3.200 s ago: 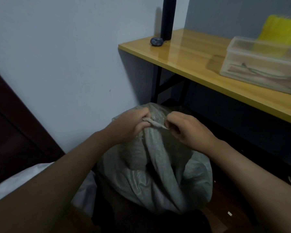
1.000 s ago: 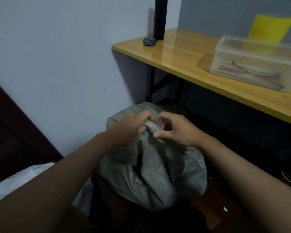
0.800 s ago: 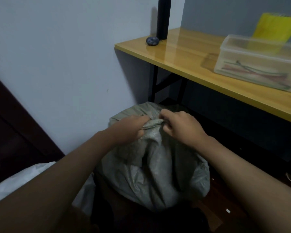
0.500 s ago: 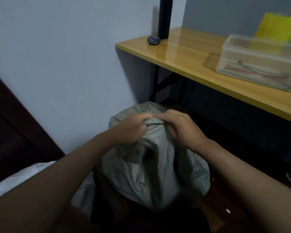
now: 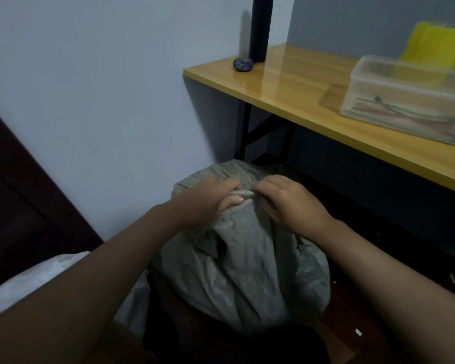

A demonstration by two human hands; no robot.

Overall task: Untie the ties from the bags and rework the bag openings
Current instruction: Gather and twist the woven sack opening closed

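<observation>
Beside a pale wall, a wooden table [image 5: 300,85] is bearing a clear plastic box [image 5: 407,101] of thin sticks. Below, a grey bag's [image 5: 242,264] gathered top is being pinched by the left hand [image 5: 208,200] and right hand [image 5: 289,203].

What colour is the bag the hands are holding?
Grey-green bag, plain, seen in the head view.

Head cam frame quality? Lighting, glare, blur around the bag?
Head view: dim and bluish; soft glare on the table top; wide-angle bend at the edges; left hand and right hand on the grey bag slightly soft, weave barely resolved.
</observation>
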